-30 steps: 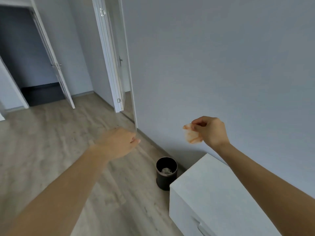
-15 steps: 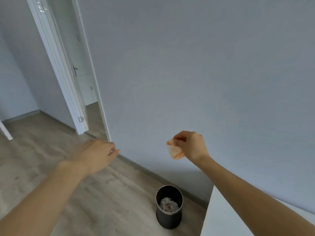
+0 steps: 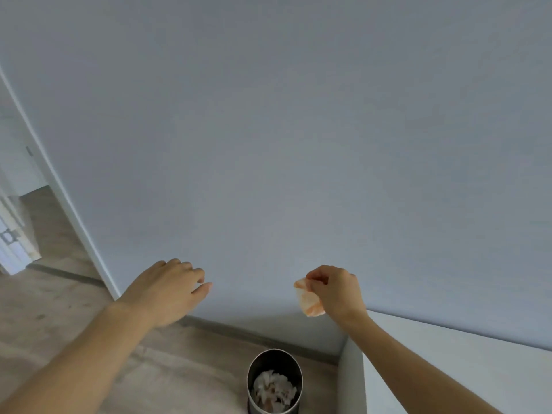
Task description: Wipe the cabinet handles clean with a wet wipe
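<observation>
My right hand (image 3: pixel 336 289) pinches a crumpled wet wipe (image 3: pixel 307 298), pale with orange stains, in the air in front of the grey wall. The wipe hangs above and slightly right of a small dark bin (image 3: pixel 274 380) on the floor. My left hand (image 3: pixel 168 286) is held out to the left with relaxed fingers and holds nothing. The white cabinet (image 3: pixel 448 354) shows only its top and left side at the lower right; no handle is in view.
The bin holds several crumpled wipes (image 3: pixel 273 388). A grey wall (image 3: pixel 298 144) fills most of the view, with a baseboard (image 3: pixel 254 336) along the wooden floor (image 3: pixel 74 309). A white door frame (image 3: pixel 59 201) and doorway stand at the left.
The view has swung right and closer to the wall and bin; the doors slid out to the left. Both hands stay raised, the right one still pinching the wipe, now nearly over the bin.
</observation>
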